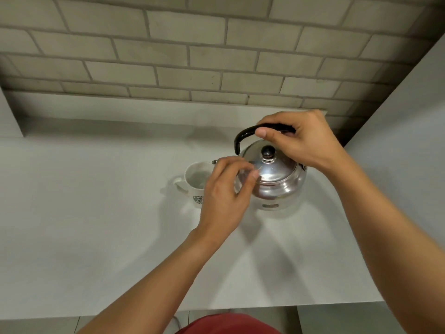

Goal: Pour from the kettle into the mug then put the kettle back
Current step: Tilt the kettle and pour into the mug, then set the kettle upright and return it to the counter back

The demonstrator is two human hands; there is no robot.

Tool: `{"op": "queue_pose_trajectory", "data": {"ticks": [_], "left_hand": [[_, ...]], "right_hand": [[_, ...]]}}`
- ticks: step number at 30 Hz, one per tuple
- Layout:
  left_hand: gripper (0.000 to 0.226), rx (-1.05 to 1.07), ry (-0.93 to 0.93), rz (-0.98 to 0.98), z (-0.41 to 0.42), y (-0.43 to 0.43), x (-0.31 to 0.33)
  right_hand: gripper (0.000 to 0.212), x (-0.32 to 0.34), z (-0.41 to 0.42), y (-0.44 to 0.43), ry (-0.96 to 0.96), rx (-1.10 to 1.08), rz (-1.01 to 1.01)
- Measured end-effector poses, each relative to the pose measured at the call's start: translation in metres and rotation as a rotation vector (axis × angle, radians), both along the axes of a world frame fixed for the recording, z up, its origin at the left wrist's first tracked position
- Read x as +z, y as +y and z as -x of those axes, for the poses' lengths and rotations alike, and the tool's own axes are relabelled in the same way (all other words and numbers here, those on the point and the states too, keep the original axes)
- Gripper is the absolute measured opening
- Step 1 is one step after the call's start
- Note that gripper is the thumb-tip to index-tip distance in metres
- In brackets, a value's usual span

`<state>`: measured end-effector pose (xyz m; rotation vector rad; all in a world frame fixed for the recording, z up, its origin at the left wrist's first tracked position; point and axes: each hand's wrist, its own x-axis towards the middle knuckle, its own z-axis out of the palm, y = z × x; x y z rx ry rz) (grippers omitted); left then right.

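A shiny steel kettle (277,177) with a black knob on its lid stands over a white round base (277,207) on the white counter. My right hand (305,141) grips its black arched handle from above. The spout tip reaches over the rim of a white mug (196,182) with a dark round logo, which stands just left of the kettle. My left hand (226,189) hovers in front of the mug and the kettle's left side, fingers loosely curled, fingertips at the kettle's shoulder. It hides part of the mug and spout.
A grey brick wall (192,56) runs behind the white counter (96,213). A white panel (404,128) rises at the right. The counter's front edge lies near my body, with a red garment (228,324) below it.
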<state>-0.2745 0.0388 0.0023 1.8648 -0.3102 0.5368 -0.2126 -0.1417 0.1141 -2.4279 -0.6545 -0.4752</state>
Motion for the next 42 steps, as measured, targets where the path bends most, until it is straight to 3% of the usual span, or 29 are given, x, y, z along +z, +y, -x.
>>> {"op": "queue_pose_trajectory", "data": {"ticks": [3, 7, 11, 16, 17, 18, 24, 25, 36, 42], "left_hand": [[0.02, 0.073, -0.01, 0.019, -0.012, 0.003, 0.02], [0.046, -0.068, 0.062, -0.202, -0.034, -0.001, 0.038], [0.036, -0.138, 0.037, -0.254, -0.045, -0.005, 0.042], [0.032, -0.143, 0.017, -0.27, -0.073, -0.013, 0.051], [0.032, -0.167, 0.005, -0.278, -0.144, -0.035, 0.072], [0.032, -0.17, 0.017, -0.283, -0.165, -0.038, 0.074], [0.033, -0.115, -0.005, -0.327, -0.204, -0.025, 0.052], [0.033, -0.096, 0.012, -0.35, -0.245, -0.025, 0.042], [0.029, -0.081, 0.272, -0.236, -0.291, -0.02, -0.011], [0.026, -0.079, 0.248, -0.217, -0.29, -0.019, -0.02]], "right_hand": [[0.025, -0.014, 0.006, -0.012, 0.001, -0.03, -0.161], [0.019, -0.028, 0.014, -0.02, 0.004, -0.054, -0.276], [0.021, -0.042, 0.012, -0.033, 0.013, -0.074, -0.306], [0.034, -0.047, -0.014, -0.051, 0.051, -0.054, -0.208], [0.037, -0.032, -0.076, -0.073, -0.016, -0.11, -0.219], [0.039, -0.033, -0.093, -0.08, 0.008, -0.139, -0.209], [0.047, -0.062, -0.116, -0.085, 0.136, -0.235, 0.028], [0.046, -0.069, -0.154, -0.084, 0.155, -0.246, 0.045], [0.029, -0.102, -0.2, -0.064, 0.419, -0.236, -0.094], [0.035, -0.109, -0.208, -0.061, 0.453, -0.218, -0.12]]}}
